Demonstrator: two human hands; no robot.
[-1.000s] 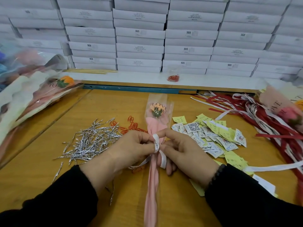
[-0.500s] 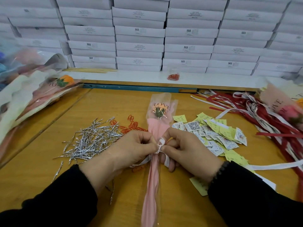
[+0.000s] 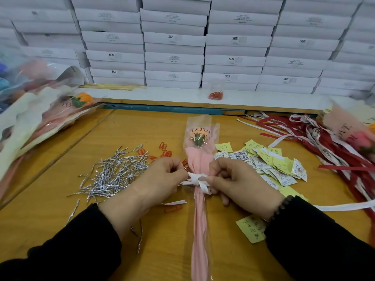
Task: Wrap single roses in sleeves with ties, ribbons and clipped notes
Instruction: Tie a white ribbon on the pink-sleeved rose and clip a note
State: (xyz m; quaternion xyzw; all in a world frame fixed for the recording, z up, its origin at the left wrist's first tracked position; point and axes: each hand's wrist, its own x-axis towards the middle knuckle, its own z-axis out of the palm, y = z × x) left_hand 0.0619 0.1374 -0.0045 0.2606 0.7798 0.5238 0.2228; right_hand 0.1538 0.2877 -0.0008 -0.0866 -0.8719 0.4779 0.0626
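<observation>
A single rose in a clear and pink sleeve (image 3: 199, 159) lies lengthwise on the wooden table (image 3: 142, 128), its bloom pointing away from me. A white ribbon (image 3: 197, 178) is wound round the sleeve's narrow neck. My left hand (image 3: 160, 179) pinches the ribbon's left side with curled fingers. My right hand (image 3: 237, 179) pinches the right side, a loose end hanging below the thumb. The two hands sit on either side of the stem.
Silver twist ties (image 3: 113, 171) and orange paper clips (image 3: 164, 152) lie to the left. Yellow notes and printed tags (image 3: 269, 161) lie to the right, red and white ribbons (image 3: 324, 138) beyond. Wrapped flowers (image 3: 50, 110) pile at the far left. White boxes (image 3: 174, 47) stack behind.
The hands have drawn apart sideways and the ribbon loop has closed into a tight band round the sleeve's neck. The rose has stayed in place.
</observation>
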